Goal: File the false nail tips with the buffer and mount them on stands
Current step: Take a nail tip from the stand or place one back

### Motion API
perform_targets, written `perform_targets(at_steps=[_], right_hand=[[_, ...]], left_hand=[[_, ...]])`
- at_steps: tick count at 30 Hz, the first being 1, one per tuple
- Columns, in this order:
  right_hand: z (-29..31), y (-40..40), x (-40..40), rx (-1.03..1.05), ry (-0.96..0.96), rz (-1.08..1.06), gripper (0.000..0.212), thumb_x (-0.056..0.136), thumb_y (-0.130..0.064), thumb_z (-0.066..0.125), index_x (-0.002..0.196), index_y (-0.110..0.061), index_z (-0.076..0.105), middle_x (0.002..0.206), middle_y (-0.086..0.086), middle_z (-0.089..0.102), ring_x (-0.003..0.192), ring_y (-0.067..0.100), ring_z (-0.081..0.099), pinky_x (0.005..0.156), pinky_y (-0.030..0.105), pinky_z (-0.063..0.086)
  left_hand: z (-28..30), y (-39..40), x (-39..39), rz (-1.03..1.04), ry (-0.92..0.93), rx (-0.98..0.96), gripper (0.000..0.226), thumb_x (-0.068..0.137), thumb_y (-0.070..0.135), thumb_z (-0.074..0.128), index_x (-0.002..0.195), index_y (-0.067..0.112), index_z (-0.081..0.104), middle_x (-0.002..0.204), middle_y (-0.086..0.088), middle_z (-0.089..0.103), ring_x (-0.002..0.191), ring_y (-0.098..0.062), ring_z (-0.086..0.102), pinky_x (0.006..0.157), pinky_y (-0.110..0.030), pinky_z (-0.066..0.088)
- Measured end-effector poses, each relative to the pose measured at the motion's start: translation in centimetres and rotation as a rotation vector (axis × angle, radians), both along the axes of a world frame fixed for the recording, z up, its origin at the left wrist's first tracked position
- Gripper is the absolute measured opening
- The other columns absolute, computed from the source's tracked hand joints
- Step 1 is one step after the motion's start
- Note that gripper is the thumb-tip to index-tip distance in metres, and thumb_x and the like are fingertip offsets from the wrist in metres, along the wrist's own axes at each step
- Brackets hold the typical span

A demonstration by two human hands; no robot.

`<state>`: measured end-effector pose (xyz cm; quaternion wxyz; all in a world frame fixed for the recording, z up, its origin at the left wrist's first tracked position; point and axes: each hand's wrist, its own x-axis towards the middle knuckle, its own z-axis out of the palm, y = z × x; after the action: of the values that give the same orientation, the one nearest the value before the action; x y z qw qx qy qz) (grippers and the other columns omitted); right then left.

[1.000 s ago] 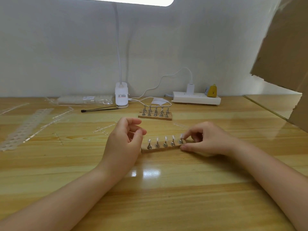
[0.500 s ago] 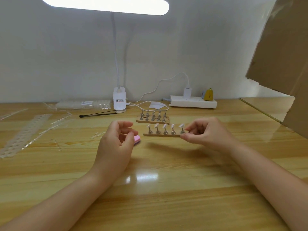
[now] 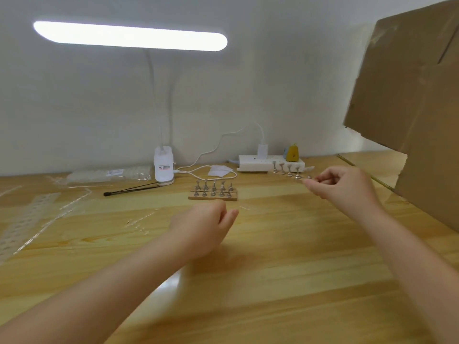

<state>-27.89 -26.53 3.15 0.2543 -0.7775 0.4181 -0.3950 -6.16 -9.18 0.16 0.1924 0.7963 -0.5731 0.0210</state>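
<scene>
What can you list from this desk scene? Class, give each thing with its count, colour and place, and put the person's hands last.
Desk lamp: one, white, clipped at the back of the table, light bar lit above.
Power strip: one, white, back right by the wall, a plug in it.
Yellow object: one, on the power strip; what it is cannot be told.
Stand strips on the table: two, wooden with metal pegs, side by side mid-table.
Held stand strip: one, blurred, lifted at right.
Black stick: one, left of the strips.
Clear packets: several, back left.
Cardboard: brown, far right.
Table: wooden.
Left hand: loosely curled, what it holds is hidden.
Right hand: pinches the held stand strip.
</scene>
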Motion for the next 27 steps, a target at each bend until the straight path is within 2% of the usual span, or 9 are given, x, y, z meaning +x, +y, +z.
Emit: perform_targets(at_steps=[2, 6, 11, 13, 16, 20, 24, 27], right_hand=[[0.2, -1.1, -1.9, -0.006, -0.01, -0.088, 0.024, 0.072, -0.037, 0.081, 0.072, -0.017, 0.068, 0.067, 0.0, 0.067, 0.067, 0.013, 0.063, 0.059, 0.025, 0.046], [0.0, -3.3, -6.0, -0.013, 0.023, -0.298, 0.023, 0.072, -0.035, 0.079, 0.067, -0.017, 0.065, 0.068, -0.003, 0.065, 0.067, 0.015, 0.059, 0.055, 0.023, 0.038], [-1.5, -6.3, -9.4, -0.082, 0.106, -0.499, 0.029, 0.07, -0.034, 0.078, 0.059, -0.013, 0.061, 0.06, 0.004, 0.062, 0.061, 0.024, 0.057, 0.055, 0.03, 0.042], [-2.1, -7.8, -9.9, -0.093, 0.143, -0.539, 0.032, 0.07, -0.037, 0.077, 0.06, -0.012, 0.06, 0.059, 0.005, 0.062, 0.061, 0.026, 0.057, 0.054, 0.031, 0.043], [-3.1, -9.9, -9.9, -0.082, 0.181, -0.583, 0.033, 0.072, -0.037, 0.076, 0.062, -0.01, 0.059, 0.059, 0.006, 0.06, 0.061, 0.027, 0.055, 0.052, 0.031, 0.042], [-4.1, -12.6, -9.6, -0.078, 0.236, -0.676, 0.032, 0.074, -0.038, 0.072, 0.06, -0.016, 0.054, 0.058, 0.001, 0.055, 0.057, 0.024, 0.05, 0.046, 0.024, 0.03], [-4.7, -14.9, -9.3, -0.095, 0.311, -0.736, 0.031, 0.079, -0.036, 0.068, 0.061, -0.016, 0.052, 0.054, 0.001, 0.049, 0.052, 0.024, 0.047, 0.047, 0.024, 0.03], [-5.1, -16.0, -9.2, -0.03, 0.443, -0.775, 0.033, 0.083, -0.041, 0.066, 0.07, -0.01, 0.061, 0.06, 0.005, 0.051, 0.061, 0.027, 0.051, 0.052, 0.028, 0.037]], left_hand=[[0.1, -2.4, -0.7, -0.036, -0.027, 0.035, 0.048, 0.098, 0.055, 0.029, 0.065, 0.022, 0.041, 0.062, 0.005, 0.051, 0.057, -0.015, 0.048, 0.049, -0.028, 0.029], [-0.4, -6.2, -1.9, -0.078, -0.258, 0.072, 0.053, 0.099, 0.056, 0.022, 0.065, 0.021, 0.043, 0.064, 0.003, 0.051, 0.059, -0.019, 0.052, 0.048, -0.027, 0.031], [-2.7, -7.9, -2.7, -0.157, -0.303, 0.103, 0.052, 0.099, 0.056, 0.023, 0.065, 0.021, 0.041, 0.066, 0.005, 0.05, 0.063, -0.02, 0.054, 0.052, -0.03, 0.039], [-3.5, -8.1, -2.8, -0.207, -0.367, 0.084, 0.05, 0.099, 0.055, 0.021, 0.069, 0.021, 0.042, 0.074, 0.002, 0.058, 0.072, -0.023, 0.061, 0.051, -0.029, 0.035], [-4.1, -8.1, -2.9, -0.279, -0.461, 0.087, 0.05, 0.098, 0.058, 0.016, 0.073, 0.024, 0.043, 0.082, 0.003, 0.064, 0.074, -0.022, 0.062, 0.049, -0.028, 0.024], [-4.5, -7.7, -2.6, -0.268, -0.426, 0.053, 0.051, 0.096, 0.061, 0.015, 0.072, 0.024, 0.042, 0.078, 0.003, 0.062, 0.072, -0.02, 0.061, 0.05, -0.03, 0.027], [-4.8, -7.7, -2.3, -0.252, -0.386, 0.001, 0.053, 0.094, 0.062, 0.012, 0.074, 0.024, 0.043, 0.076, 0.004, 0.062, 0.071, -0.018, 0.061, 0.052, -0.029, 0.03], [-5.1, -7.6, -2.2, -0.248, -0.375, -0.014, 0.055, 0.092, 0.064, 0.009, 0.075, 0.024, 0.043, 0.077, 0.005, 0.062, 0.071, -0.017, 0.061, 0.053, -0.028, 0.033]])
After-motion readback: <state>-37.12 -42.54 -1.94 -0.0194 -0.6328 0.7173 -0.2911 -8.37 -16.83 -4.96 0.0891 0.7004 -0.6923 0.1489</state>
